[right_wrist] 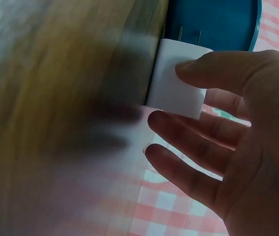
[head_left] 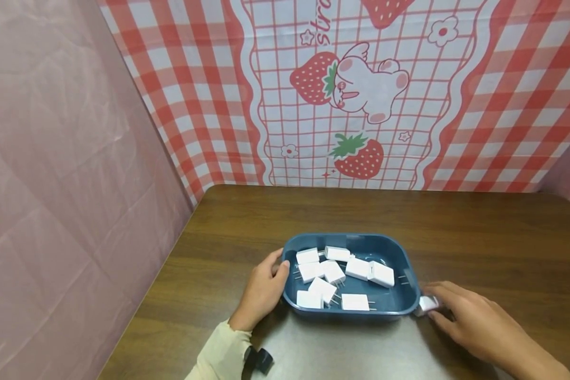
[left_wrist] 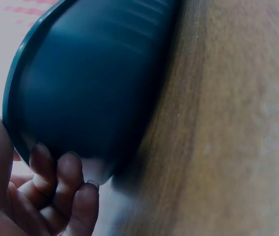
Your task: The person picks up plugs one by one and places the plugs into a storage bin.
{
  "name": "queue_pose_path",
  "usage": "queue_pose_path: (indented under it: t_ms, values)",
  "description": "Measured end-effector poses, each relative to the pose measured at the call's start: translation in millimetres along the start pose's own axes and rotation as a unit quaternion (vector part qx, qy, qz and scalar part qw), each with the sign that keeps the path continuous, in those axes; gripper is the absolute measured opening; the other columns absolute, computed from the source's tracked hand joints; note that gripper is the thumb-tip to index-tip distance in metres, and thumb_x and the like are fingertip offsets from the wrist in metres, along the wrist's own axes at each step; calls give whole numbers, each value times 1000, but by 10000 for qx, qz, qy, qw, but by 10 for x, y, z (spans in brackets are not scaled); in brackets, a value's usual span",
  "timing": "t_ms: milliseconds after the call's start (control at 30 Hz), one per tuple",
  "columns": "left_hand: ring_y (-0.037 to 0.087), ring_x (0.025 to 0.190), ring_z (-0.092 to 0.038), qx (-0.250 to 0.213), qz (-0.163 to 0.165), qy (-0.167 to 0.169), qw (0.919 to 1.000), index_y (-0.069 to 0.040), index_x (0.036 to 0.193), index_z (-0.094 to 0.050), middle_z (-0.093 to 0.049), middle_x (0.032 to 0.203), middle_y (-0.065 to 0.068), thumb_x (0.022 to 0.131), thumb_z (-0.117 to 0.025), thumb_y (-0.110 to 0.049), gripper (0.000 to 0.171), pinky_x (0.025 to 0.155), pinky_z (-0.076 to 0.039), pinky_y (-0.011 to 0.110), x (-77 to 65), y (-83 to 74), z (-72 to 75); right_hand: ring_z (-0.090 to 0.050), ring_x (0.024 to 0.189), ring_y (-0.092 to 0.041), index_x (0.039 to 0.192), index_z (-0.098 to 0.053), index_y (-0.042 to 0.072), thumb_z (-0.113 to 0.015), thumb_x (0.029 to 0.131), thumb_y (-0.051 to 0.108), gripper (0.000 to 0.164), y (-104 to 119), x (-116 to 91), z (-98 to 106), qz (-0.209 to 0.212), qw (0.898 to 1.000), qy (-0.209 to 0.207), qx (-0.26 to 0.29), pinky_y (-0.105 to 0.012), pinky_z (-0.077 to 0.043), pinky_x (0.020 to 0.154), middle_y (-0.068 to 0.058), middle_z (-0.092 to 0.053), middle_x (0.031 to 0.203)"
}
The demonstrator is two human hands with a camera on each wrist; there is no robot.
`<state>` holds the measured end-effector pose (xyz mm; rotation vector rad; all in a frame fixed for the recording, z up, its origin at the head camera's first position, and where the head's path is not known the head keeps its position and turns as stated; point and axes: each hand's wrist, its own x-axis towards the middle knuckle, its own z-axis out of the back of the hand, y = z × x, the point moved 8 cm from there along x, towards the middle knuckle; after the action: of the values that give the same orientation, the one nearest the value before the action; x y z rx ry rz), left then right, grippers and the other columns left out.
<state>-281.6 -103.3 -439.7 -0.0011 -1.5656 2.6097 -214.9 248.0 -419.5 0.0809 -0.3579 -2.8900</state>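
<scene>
A blue plastic tub (head_left: 351, 314) stands on the table with several white charger plugs (head_left: 354, 302) lying loose in it, prongs pointing various ways. My left hand (head_left: 262, 287) grips the tub's left end, thumb at the rim and curled fingers against the outer wall, as the left wrist view shows. Just outside the right end, my right hand (head_left: 475, 316) pinches another white charger plug (right_wrist: 179, 76) between thumb and fingers. Its two metal prongs point toward the tub wall in the right wrist view. The lower fingers of that hand are bent below the plug.
The brown wooden table (head_left: 218, 227) extends around the tub. Behind it hangs a red and white checked cloth (head_left: 209, 95) with strawberries, and a pink cloth (head_left: 66, 184) hangs at the left. A black strap (head_left: 258, 360) sits at the left sleeve.
</scene>
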Motion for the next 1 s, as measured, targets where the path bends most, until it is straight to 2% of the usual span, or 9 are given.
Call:
queue_pose_path:
  t_ms: [133, 300, 533, 633, 767, 867, 933, 1000]
  values:
    - [14, 73, -62, -5, -49, -25, 10000, -6, 143, -54, -71, 89, 1, 103, -53, -28, 45, 70, -49, 34, 2, 3, 4, -59, 82, -18, 112, -69, 15, -83, 81, 24, 35, -69, 4, -11, -194, 9996, 213, 66, -54, -54, 76, -1, -67, 101]
    - [14, 70, -61, -15, -45, -7, 10000, -6, 143, -53, -70, 85, 0, 103, -52, -29, 46, 66, -49, 33, -1, 3, 6, -51, 71, -14, 104, -68, 15, -83, 82, 23, 28, -120, -22, 10, -208, 9997, 66, 107, -39, -50, 63, 7, -59, 83]
    - [15, 64, -59, 23, 9, 5, 10000, -6, 144, -53, -66, 78, -1, 103, -52, -29, 46, 60, -47, 32, -9, -3, 4, -50, 69, -16, 102, -67, 9, -84, 79, 18, 30, -194, -48, 54, -355, 9990, -100, 249, -37, -47, 61, 4, -58, 79]
    - [15, 63, -58, 24, 48, 2, 10000, -7, 144, -52, -65, 77, -1, 103, -52, -29, 46, 59, -47, 32, -10, 0, 3, -50, 68, -15, 102, -67, 9, -85, 78, 16, 30, -201, -73, 104, -261, 9987, -367, 241, -33, -45, 59, 4, -57, 78]
    - [15, 62, -58, 13, 70, 5, 10000, -7, 144, -52, -66, 78, -1, 104, -52, -30, 46, 58, -47, 33, -10, 9, 4, -46, 65, -7, 97, -66, 13, -87, 73, 14, 32, -173, -130, 211, 181, 9927, -1185, 167, -27, -39, 54, 9, -54, 75]
    - [15, 62, -58, -1, 91, 13, 10000, -7, 144, -52, -66, 78, -1, 103, -52, -30, 47, 58, -47, 33, -13, 12, 6, -46, 66, -5, 96, -65, 14, -87, 72, 14, 33, -183, -150, 263, 261, 9893, -1420, 188, -26, -41, 54, 9, -56, 77]
    - [15, 61, -58, -5, 95, 17, 10000, -7, 145, -52, -65, 76, -1, 103, -52, -30, 47, 58, -47, 33, -14, 8, 7, -49, 68, -7, 97, -65, 13, -87, 74, 16, 33, -211, -142, 278, 121, 9909, -1320, 219, -27, -44, 56, 6, -60, 80]
    - [15, 62, -58, -13, 97, 24, 9999, -7, 145, -52, -65, 78, -1, 103, -52, -30, 47, 59, -47, 33, -14, 3, 6, -50, 68, -6, 97, -65, 13, -88, 72, 15, 34, -212, -148, 318, 169, 9883, -1497, 254, -27, -45, 56, 6, -61, 81]
